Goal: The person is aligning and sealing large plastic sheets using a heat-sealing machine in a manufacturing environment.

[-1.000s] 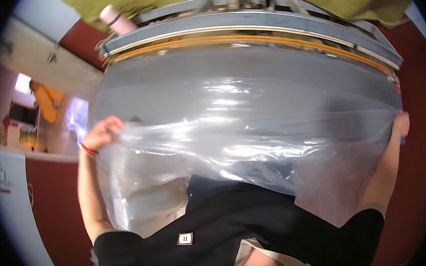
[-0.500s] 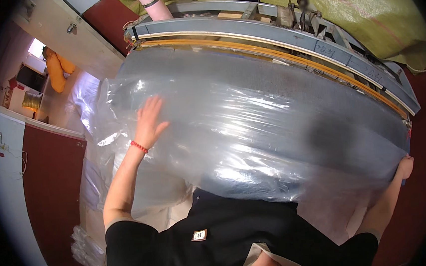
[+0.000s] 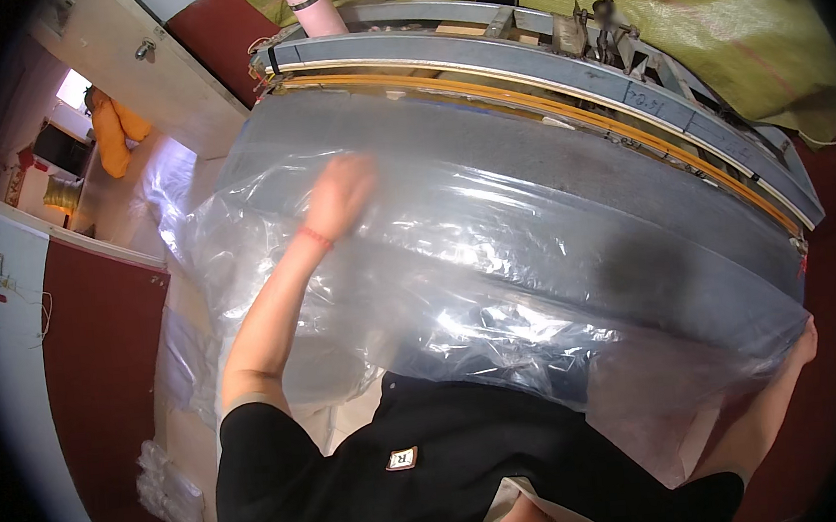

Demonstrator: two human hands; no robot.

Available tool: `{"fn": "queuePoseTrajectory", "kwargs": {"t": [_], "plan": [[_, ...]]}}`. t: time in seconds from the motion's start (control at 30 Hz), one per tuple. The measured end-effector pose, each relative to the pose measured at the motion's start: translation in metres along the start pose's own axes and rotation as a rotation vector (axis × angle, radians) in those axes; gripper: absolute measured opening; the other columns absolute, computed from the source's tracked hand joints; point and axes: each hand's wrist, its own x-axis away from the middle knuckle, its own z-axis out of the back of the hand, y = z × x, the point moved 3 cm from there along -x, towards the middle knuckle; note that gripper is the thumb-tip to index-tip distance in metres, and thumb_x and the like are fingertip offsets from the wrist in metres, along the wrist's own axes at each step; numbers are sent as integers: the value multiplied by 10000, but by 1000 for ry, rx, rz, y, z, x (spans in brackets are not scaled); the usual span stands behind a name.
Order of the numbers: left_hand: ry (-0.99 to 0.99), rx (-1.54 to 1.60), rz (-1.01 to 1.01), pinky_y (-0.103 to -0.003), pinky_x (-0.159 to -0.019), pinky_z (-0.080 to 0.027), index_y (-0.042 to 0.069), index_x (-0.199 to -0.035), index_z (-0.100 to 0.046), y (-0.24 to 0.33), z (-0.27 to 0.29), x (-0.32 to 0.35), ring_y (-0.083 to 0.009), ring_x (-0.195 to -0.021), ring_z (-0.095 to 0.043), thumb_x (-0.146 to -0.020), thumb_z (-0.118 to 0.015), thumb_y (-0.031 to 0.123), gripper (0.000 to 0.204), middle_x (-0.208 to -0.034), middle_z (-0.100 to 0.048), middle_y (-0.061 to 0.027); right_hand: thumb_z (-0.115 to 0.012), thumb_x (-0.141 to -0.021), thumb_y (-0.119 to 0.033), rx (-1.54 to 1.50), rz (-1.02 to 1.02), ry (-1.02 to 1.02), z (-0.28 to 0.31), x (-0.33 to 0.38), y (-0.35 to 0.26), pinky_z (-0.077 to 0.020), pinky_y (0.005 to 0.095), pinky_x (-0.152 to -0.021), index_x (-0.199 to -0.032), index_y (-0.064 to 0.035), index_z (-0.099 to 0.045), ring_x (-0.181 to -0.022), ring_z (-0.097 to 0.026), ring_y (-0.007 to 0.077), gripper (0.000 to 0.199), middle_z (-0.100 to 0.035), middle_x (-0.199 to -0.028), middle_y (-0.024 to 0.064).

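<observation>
A wide sheet of clear plastic film (image 3: 495, 245) lies creased and shiny over a long grey work surface (image 3: 367, 118) in front of me. Over the film's left part is my left hand (image 3: 339, 196), with a red bead bracelet at the wrist. Motion smears its fingers, so their pose is unclear. At the far right end of the surface my right hand (image 3: 805, 340) is closed on the edge of the film. Loose film hangs down the near side, close to my body.
Behind the surface runs a grey metal frame (image 3: 480, 48) with an orange strip (image 3: 483, 84). A pink bottle (image 3: 310, 6) stands on it at the left, and a metal clamp (image 3: 604, 30) sits farther right. Bundled plastic (image 3: 171, 491) lies low at left, below an open door (image 3: 142, 62).
My left hand has moved right and slightly away from me across the film. The film's far edge has shifted nearer to me, baring more grey surface. My right hand stays at the right end.
</observation>
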Motion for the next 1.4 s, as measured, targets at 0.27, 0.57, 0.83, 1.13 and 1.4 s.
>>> {"fn": "queuePoseTrajectory", "kwargs": {"t": [0.27, 0.57, 0.83, 1.13, 1.4], "plan": [[129, -49, 197, -348, -725, -412, 19, -791, -586, -10, -8, -33, -290, -799, -511, -682, -642, 86, 140, -775, -548, -107, -587, -810, -291, -241, -77, -129, 68, -3, -8, -433, 293, -775, -963, 17, -605, -838, -559, 184, 345, -607, -919, 73], [619, 660, 711, -214, -501, -355, 40, -833, -502, -79, 5, -73, -74, -555, -431, -830, -454, 188, 156, -618, -460, 16, -552, -783, -296, 523, 366, 265, -84, 50, -124, -447, 346, -701, -814, -64, -654, -769, -596, 238, 256, -632, -831, 135], [642, 651, 609, -175, -472, -288, 71, -708, -489, -219, -46, -101, -32, -533, -353, -827, -544, 153, 155, -594, -412, 57, -601, -799, -196, -100, 356, 100, -202, 15, -65, -377, 226, -506, -763, -27, -551, -546, -466, 72, 180, -523, -612, 3], [591, 627, 639, -178, -486, -343, 81, -706, -495, -230, -49, -107, -44, -553, -413, -810, -597, 184, 179, -629, -480, 37, -599, -776, -180, 217, 535, 385, -202, -3, -57, -422, 256, -487, -788, -14, -543, -523, -536, 123, 176, -567, -646, 68], [661, 986, 754, -250, -524, -470, 39, -852, -490, -185, -32, -115, -124, -580, -521, -825, -481, 126, 91, -713, -544, -52, -498, -839, -198, -159, 232, 225, -183, 13, -107, -363, 250, -348, -798, -18, -499, -419, -498, 132, 184, -544, -616, 76]]}}
